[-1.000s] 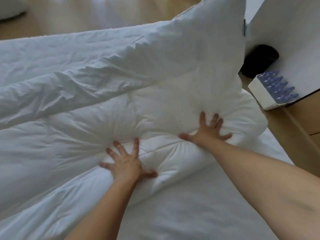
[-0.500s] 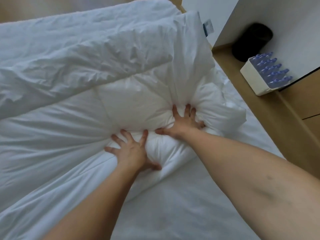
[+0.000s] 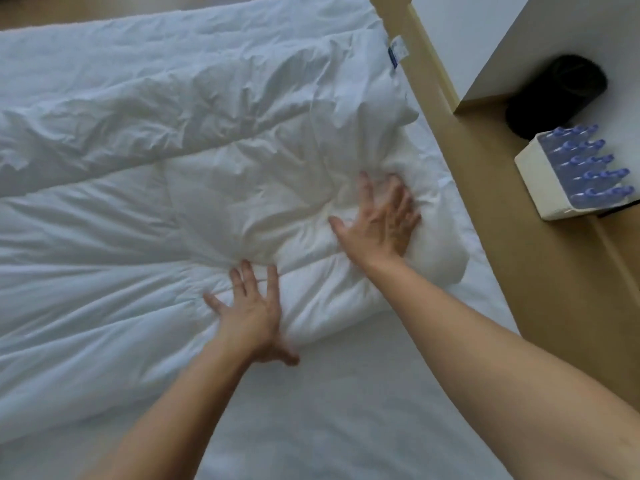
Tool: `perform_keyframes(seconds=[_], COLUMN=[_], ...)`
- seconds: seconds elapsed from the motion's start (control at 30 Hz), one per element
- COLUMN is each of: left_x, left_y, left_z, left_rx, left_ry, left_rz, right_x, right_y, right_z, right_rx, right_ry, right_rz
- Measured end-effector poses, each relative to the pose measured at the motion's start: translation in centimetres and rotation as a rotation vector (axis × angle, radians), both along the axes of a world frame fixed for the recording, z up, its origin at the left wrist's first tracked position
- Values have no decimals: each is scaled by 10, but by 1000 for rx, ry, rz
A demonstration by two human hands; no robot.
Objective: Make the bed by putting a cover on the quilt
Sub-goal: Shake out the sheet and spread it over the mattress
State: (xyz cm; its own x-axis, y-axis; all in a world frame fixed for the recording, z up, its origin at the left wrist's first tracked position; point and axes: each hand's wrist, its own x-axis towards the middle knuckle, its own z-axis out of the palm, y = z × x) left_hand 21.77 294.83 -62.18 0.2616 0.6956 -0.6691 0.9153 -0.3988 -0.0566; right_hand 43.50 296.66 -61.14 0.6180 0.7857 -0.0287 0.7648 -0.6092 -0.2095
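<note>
Head view: my only feed, looking down along two bare forearms onto the bed.
Quilt [image 3: 114,258]: white and padded. I see it spread over the left and middle of the bed, its near edge running slantwise across the white sheet [image 3: 346,417]. Its right corner is bunched into a puffy lump close to the bed's right side.
Folded layer [image 3: 180,98]: a crinkled white layer lies doubled over the far part of the quilt. I cannot tell whether it is the cover or the quilt itself turned back.
Label [image 3: 397,51]: a small tag with a blue strip sticks out at the far right corner of that layer.
Left hand [image 3: 252,306]: flat on the quilt just inside its near edge, fingers straight and spread, thumb pointing out toward the sheet. Creases fan out from the fingertips. It presses and holds nothing.
Right hand [image 3: 379,220]: flat on the bunched corner, fingers splayed wide and sunk into the padding. It also presses without gripping.
Spacing: the hands are near each other but apart, the right one farther from me.
Floor [image 3: 519,289]: tan, to the right of the bed.
Box [image 3: 533,178]: white, on the floor, packed with rows of blue-capped bottles [image 3: 588,168].
Black object [image 3: 557,91]: dark and rounded, just behind the box, against a white panel [image 3: 485,46]. I cannot tell what it is.
</note>
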Motion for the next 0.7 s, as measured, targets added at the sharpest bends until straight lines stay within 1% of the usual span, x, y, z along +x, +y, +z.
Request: perform_keyframes(seconds=[0.03,0.07,0.13,0.17,0.2,0.27,0.37,0.4,0.47,0.57,0.7], left_x=[11,21,34,38,41,53,76,81,87,104,141], left_y=[-14,-24,-30,-28,-26,-18,-7,-6,-8,-18,-33], left_z=[-2,-3,-10,-15,-20,-22,-7,1,17,37,66], left_rx=[54,133,303,383,435,416,378,374,371,383,389], left_ry=[-51,-85,-163,-223,-264,-250,-148,-121,-90,-146,-222], left_rz=[7,18,41,51,70,126,225,241,256,255,223], right_x=[26,54,101,116,124,126,125,128,138,159,194], right_y=[-11,-21,-34,-35,-34,-37,-45,-48,-54,-68,-83], right_z=[0,1,0,-1,-3,-9,-17,-15,-3,19,45], right_rx=[17,-29,-181,-231,-243,-181,-33,12,76,144,217], right_ry=[33,96,342,492,619,793,1025,1055,1029,920,772], right_rz=[-72,-157,-334,-369,-347,-288,-305,-322,-302,-263,-285])
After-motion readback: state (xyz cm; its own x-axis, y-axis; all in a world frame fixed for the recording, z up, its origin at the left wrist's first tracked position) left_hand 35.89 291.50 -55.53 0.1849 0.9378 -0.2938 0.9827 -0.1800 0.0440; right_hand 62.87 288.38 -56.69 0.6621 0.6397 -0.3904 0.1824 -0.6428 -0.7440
